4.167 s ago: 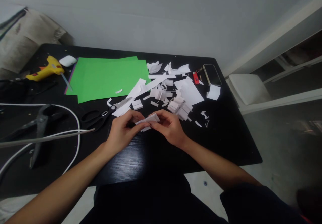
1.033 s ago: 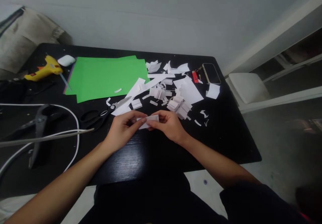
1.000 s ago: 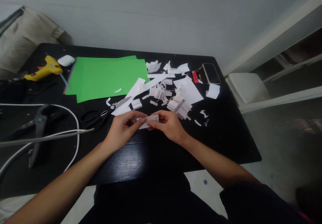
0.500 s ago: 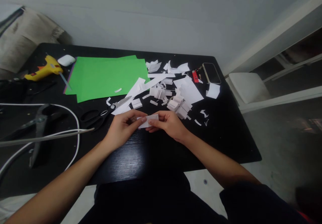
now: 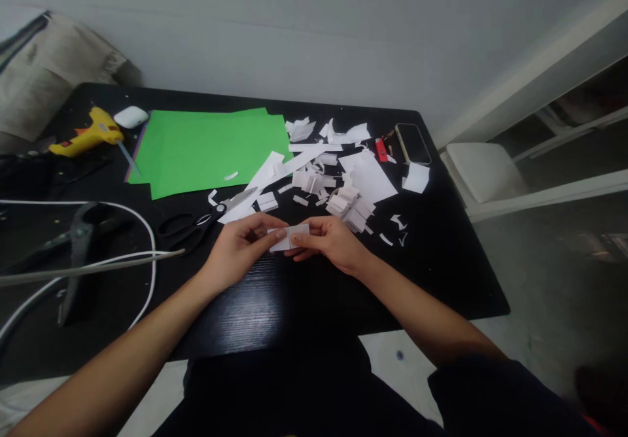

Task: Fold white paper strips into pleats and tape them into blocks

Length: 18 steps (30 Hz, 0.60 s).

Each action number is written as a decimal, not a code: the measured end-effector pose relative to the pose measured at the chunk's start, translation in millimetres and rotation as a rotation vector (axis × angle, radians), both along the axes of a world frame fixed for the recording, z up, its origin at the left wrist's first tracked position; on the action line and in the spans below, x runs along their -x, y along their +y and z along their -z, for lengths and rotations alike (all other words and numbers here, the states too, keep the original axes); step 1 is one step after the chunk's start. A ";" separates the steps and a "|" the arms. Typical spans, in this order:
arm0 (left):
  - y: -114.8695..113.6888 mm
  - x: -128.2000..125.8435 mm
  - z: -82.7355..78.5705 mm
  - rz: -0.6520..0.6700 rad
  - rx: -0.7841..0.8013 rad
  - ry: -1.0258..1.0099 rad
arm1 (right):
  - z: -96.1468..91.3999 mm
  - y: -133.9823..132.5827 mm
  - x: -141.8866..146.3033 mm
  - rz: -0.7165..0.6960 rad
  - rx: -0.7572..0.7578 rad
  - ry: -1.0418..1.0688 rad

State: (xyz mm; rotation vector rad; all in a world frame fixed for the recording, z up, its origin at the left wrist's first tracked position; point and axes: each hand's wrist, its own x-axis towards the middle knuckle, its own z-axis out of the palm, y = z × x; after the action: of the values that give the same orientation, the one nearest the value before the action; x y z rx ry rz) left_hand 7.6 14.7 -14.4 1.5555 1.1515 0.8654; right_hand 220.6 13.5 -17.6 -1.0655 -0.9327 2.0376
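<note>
A small folded piece of white paper (image 5: 281, 244) with a line across its middle is held above the near part of the black table. My left hand (image 5: 240, 244) pinches its left end, thumb on top. At its right end my right hand (image 5: 333, 244) grips it, thumb on top and fingers beneath. Just beyond my hands lie folded white paper bundles (image 5: 349, 207) and several loose scraps. Black-handled scissors (image 5: 199, 222) rest to the left of my left hand, their blades over a white paper strip (image 5: 267, 174).
Green sheets (image 5: 216, 149) lie at the back left beside a yellow glue gun (image 5: 93, 135) and a white mouse (image 5: 131, 117). White cable (image 5: 153, 273) loops near pliers (image 5: 78, 254) on the left. A red lighter (image 5: 381, 150) and phone (image 5: 413, 143) sit at the back right.
Both hands stay in nearly the same place on the folded paper. The line across the paper's middle shows more clearly now. The things on the table have not moved.
</note>
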 end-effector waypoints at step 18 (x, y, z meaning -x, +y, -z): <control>-0.4 0.6 -0.3 0.012 -0.013 0.011 | -0.6 -0.4 0.1 0.000 -0.009 0.000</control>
State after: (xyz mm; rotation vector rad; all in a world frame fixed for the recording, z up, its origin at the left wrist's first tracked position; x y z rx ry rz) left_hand 7.0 14.3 -14.0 1.5781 1.1451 0.8588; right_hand 220.5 13.1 -17.0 -1.0604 -0.9409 2.0322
